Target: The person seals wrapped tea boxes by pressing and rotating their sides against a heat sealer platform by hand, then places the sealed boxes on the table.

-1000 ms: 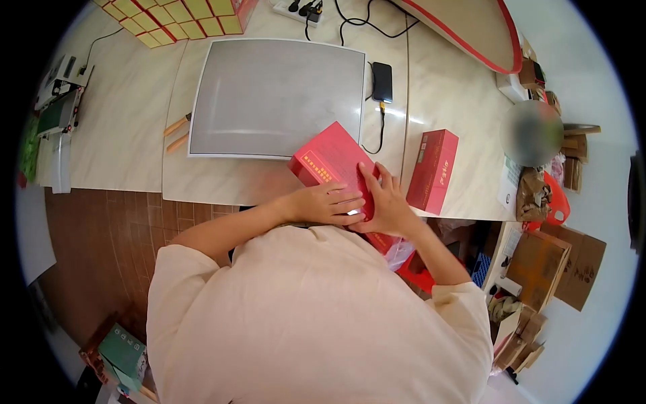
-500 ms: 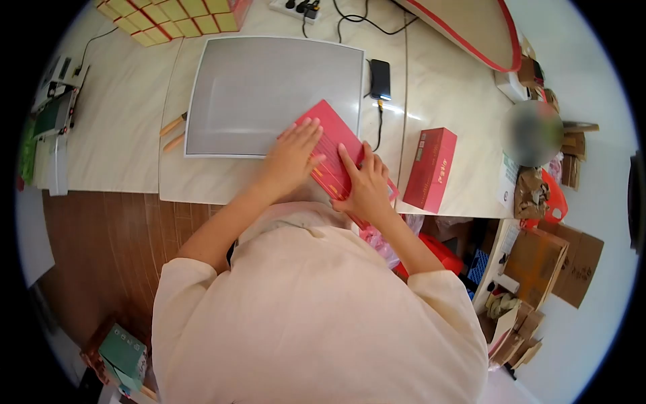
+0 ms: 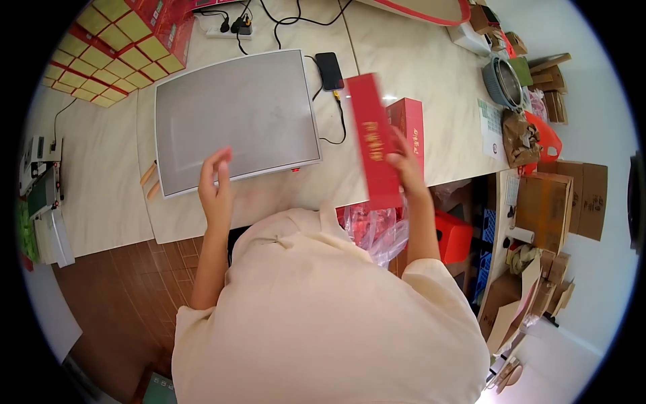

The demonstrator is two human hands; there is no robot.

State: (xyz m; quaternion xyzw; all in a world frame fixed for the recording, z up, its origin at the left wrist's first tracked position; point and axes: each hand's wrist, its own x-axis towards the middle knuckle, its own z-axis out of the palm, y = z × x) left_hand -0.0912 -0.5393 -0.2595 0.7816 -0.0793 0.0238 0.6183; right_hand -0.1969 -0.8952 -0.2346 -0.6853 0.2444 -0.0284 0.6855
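Observation:
A long red box with gold lettering (image 3: 373, 145) is in my right hand (image 3: 406, 165), whose fingers grip its right side. The box looks slightly blurred and partly covers a second red box (image 3: 412, 121) on the table behind it. My left hand (image 3: 217, 185) holds nothing; it is raised over the lower edge of the grey panel with a white rim (image 3: 235, 121), its fingers up and somewhat blurred. A black phone (image 3: 329, 71) with a cable lies to the right of the panel.
Stacked red and yellow boxes (image 3: 114, 50) stand at the back left, near a power strip (image 3: 229, 28). Wooden-handled tools (image 3: 151, 180) lie left of the panel. Plastic bags (image 3: 377, 232) hang below the table's front edge. At the right are a metal bowl (image 3: 503, 82) and cardboard boxes (image 3: 545, 205).
My left hand has let go of the red box and moved left. My right hand has shifted right with the box, now turned nearly upright in view. The camera view has turned.

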